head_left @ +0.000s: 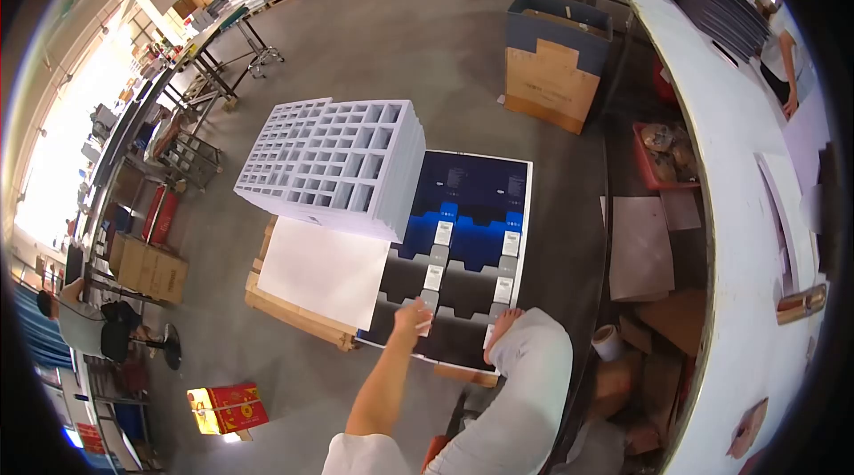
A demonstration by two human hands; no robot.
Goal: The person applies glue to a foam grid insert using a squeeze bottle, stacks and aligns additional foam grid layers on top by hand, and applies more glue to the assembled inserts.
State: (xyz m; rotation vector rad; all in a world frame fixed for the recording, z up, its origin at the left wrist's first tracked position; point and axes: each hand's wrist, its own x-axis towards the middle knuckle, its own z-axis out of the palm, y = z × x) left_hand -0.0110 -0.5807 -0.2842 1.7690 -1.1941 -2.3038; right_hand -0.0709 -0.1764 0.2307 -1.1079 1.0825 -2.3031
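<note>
Printed cardboard sheets (pixel 463 297) in dark blue, bright blue and black, with grey tabs and white labels, lie stacked low before me. My left hand (pixel 411 318) reaches over their near part with bent fingers, at a pale tab or label; what the fingertips hold is hidden. My right hand (pixel 502 334) appears to be at the near right edge of the sheets, partly covered by a light grey clothed limb (pixel 525 377); its fingers are unclear. Beyond my left hand, a tall block of white cardboard grid dividers (pixel 329 155) stands beside the sheets.
A plain white sheet (pixel 320 275) lies over a wooden pallet (pixel 298 319). A large cardboard box (pixel 551 84) stands ahead. On the right runs a long white table (pixel 703 110), with cartons underneath. A red-yellow box (pixel 227 408) sits at left, near a seated person (pixel 93 324).
</note>
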